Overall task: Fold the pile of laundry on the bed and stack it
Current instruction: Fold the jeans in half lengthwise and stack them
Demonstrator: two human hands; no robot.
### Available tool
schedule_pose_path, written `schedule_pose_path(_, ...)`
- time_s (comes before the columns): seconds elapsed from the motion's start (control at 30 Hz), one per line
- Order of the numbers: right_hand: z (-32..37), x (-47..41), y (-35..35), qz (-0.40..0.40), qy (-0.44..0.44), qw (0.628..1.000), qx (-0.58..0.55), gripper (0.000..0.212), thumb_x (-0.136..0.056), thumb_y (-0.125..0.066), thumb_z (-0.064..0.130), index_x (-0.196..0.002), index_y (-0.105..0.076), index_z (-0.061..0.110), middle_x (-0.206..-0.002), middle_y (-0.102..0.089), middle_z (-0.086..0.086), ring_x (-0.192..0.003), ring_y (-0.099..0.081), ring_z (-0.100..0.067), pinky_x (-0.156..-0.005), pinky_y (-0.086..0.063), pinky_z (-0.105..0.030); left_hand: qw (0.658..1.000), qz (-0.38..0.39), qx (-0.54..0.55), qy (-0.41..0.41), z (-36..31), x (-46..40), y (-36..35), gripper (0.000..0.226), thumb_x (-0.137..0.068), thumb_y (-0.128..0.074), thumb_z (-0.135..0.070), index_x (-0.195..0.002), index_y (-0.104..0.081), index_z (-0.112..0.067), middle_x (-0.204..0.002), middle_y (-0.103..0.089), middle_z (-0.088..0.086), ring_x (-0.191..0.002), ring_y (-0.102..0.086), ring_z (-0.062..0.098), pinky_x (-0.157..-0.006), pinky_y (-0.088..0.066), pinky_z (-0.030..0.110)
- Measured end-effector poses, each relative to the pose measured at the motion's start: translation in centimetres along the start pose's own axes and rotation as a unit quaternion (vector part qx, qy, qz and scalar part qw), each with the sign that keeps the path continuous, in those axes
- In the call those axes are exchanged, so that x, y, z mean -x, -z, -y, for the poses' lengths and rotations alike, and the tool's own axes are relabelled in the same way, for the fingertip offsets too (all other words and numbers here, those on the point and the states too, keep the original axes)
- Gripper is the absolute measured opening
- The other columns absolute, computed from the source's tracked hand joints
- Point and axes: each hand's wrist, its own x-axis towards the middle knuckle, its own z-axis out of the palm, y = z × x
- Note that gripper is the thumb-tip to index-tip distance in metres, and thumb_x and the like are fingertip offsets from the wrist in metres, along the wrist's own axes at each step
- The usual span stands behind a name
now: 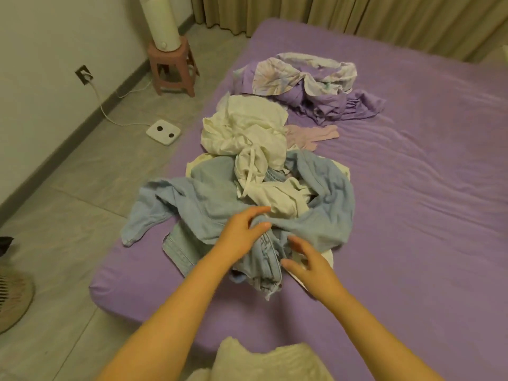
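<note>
Lilac sheeting covers the bed (412, 215), and on it we count one loose pile of laundry (261, 174) running from the near left corner toward the middle of the left edge. In it we make out one pale blue shirt (209, 204) with a sleeve trailing over the left edge, one pair of light denim jeans (264, 259) nearest us, two cream-white garments (244, 127) bunched on top, one small pink piece (313, 134), and one crumpled purple and floral bedding heap (316, 83) farthest back; some pieces are tangled, so the count is rough. We see two bare forearms reaching in from the near edge. Our left hand (242, 235) rests on the blue fabric with fingers nearly straight, thumb alongside, gripping nothing. Our right hand (308, 259) hovers just beside the jeans with fingers spread and relaxed, holding nothing. On the floor to the left stand one pink stool (173, 67) carrying one white cylinder appliance (162, 20), and one white scale (163, 132) lies near the bed's left edge.
</note>
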Motion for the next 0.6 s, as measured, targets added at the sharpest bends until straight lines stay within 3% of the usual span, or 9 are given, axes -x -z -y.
schedule_pose_path(0.07,2.6,0.6,2.0,-0.040,0.067,0.996,-0.037,0.059,-0.090,-0.063,0.023,-0.142,-0.036,0.023,-0.133,-0.042,0.022,-0.118,-0.041,0.015,-0.090,-0.033,0.001,0.997,-0.004,0.048,-0.059,-5.5,-0.6,1.2,0.026,-0.091,-0.063,-0.017,-0.116,-0.064,-0.025,-0.118,-0.062,-0.005,-0.108,-0.057,0.002,-0.086,-0.046,0.009)
schedule_pose_path(0.13,5.4,1.7,4.2,-0.076,0.140,0.985,-0.066,0.058,-0.093,-0.059,0.027,-0.144,-0.031,0.029,-0.141,-0.035,0.025,-0.126,-0.034,0.016,-0.099,-0.034,-0.006,0.990,-0.010,0.092,-0.108,-11.0,-0.6,1.6,0.019,-0.090,-0.065,-0.015,-0.103,-0.068,-0.029,-0.106,-0.067,-0.011,-0.097,-0.063,-0.002,-0.084,-0.051,0.014)
schedule_pose_path(0.23,8.7,4.6,7.2,-0.125,0.208,0.962,-0.123,0.052,-0.090,-0.046,0.055,-0.139,-0.035,0.043,-0.142,-0.034,0.033,-0.131,-0.031,0.013,-0.105,-0.034,-0.013,0.978,-0.046,0.124,-0.163,-18.0,0.1,1.1,0.012,-0.086,-0.069,-0.015,-0.091,-0.072,-0.026,-0.094,-0.071,-0.007,-0.092,-0.067,0.008,-0.084,-0.055,0.025)
schedule_pose_path(0.37,11.1,9.5,11.2,-0.157,0.270,0.928,-0.201,0.073,-0.076,-0.047,0.078,-0.139,-0.037,0.043,-0.140,-0.041,0.029,-0.131,-0.036,0.008,-0.099,-0.040,-0.013,0.960,-0.064,0.178,-0.205,-25.1,1.9,-1.1,0.006,-0.082,-0.073,-0.016,-0.082,-0.074,-0.022,-0.082,-0.072,0.001,-0.081,-0.067,0.014,-0.080,-0.056,0.031)
schedule_pose_path(0.43,11.7,11.7,13.3,-0.163,0.296,0.918,-0.209,0.071,-0.076,-0.060,0.068,-0.139,-0.036,0.045,-0.135,-0.045,0.031,-0.127,-0.042,0.008,-0.092,-0.044,-0.010,0.955,-0.068,0.191,-0.218,-27.7,2.8,-3.0,0.004,-0.081,-0.074,-0.017,-0.081,-0.074,-0.021,-0.080,-0.072,0.000,-0.077,-0.067,0.013,-0.076,-0.057,0.028)
schedule_pose_path(0.5,11.7,13.6,15.2,-0.191,0.311,0.911,-0.193,0.065,-0.081,-0.070,0.046,-0.137,-0.037,0.046,-0.126,-0.052,0.031,-0.119,-0.050,0.006,-0.087,-0.047,-0.012,0.951,-0.068,0.209,-0.219,-29.6,3.6,-5.1,0.004,-0.081,-0.073,-0.016,-0.084,-0.073,-0.019,-0.080,-0.073,-0.002,-0.078,-0.068,0.014,-0.073,-0.057,0.027)
schedule_pose_path(0.6,11.2,16.0,18.8,-0.241,0.321,0.897,-0.187,0.054,-0.086,-0.069,0.021,-0.129,-0.047,0.046,-0.118,-0.060,0.025,-0.109,-0.058,0.002,-0.084,-0.051,-0.016,0.954,-0.054,0.219,-0.196,-30.8,4.9,-8.3,0.013,-0.083,-0.071,-0.017,-0.095,-0.073,-0.022,-0.086,-0.071,0.001,-0.089,-0.067,0.018,-0.079,-0.057,0.033)
